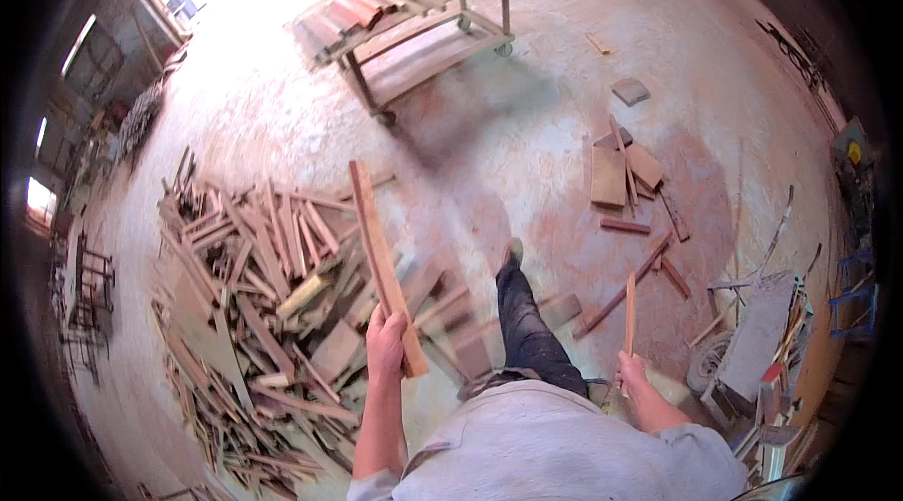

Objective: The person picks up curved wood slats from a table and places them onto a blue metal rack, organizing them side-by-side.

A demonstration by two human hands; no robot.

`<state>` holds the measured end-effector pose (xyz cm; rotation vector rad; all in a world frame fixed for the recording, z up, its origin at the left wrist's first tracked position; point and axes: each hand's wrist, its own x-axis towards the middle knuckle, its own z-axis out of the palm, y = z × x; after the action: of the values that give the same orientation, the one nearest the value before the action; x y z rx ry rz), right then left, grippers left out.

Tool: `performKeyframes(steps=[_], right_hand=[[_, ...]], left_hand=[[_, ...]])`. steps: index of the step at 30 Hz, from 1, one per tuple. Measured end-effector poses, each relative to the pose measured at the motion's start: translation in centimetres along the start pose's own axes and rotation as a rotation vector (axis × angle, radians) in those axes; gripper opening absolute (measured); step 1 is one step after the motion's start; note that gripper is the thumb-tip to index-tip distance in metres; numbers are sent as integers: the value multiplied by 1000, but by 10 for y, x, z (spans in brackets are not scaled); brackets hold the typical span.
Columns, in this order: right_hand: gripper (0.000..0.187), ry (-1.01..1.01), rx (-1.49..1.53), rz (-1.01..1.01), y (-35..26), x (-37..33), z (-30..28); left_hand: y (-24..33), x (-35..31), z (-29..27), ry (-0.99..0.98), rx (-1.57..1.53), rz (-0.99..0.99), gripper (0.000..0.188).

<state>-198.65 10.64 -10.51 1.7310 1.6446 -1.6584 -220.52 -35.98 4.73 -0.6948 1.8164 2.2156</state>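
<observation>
Left hand (385,343) closed round the lower end of a long reddish plank (380,256), fingers wrapped tight, board running up and away from the knuckles over the scrap-wood pile (254,313) just beyond the fingertips. Right hand (636,377) clenched on a thin wooden strip (629,315), standing nearly upright above the fist, loose offcuts (621,176) scattered on the floor well past it. Likely trouble: held only at one end, so the plank's far weight could lever it out of the grip and drop it onto the pile or the forward foot (511,252); thin strip could snag or snap; splinters probable against bare skin
</observation>
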Motion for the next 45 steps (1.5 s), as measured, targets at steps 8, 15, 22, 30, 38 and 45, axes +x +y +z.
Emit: performKeyframes(steps=[8,15,22,30,38,45], right_hand=[[21,-37,-74,-76,-263,155,90],[22,-109,23,-219,-457,157,118],[22,135,341,-18,-453,212,108],[24,472,609,280,-499,246,136],[27,544,496,384,-649,252,190],[29,639,534,472,-658,214,202]], left_hand=[[104,224,160,3,170,100,39],[200,375,356,-199,80,184,44],[262,550,541,-322,76,361,40],[359,873,768,-178,144,475,32],[435,1188,945,356,821,443,47],[434,1315,986,550,1065,288,50]])
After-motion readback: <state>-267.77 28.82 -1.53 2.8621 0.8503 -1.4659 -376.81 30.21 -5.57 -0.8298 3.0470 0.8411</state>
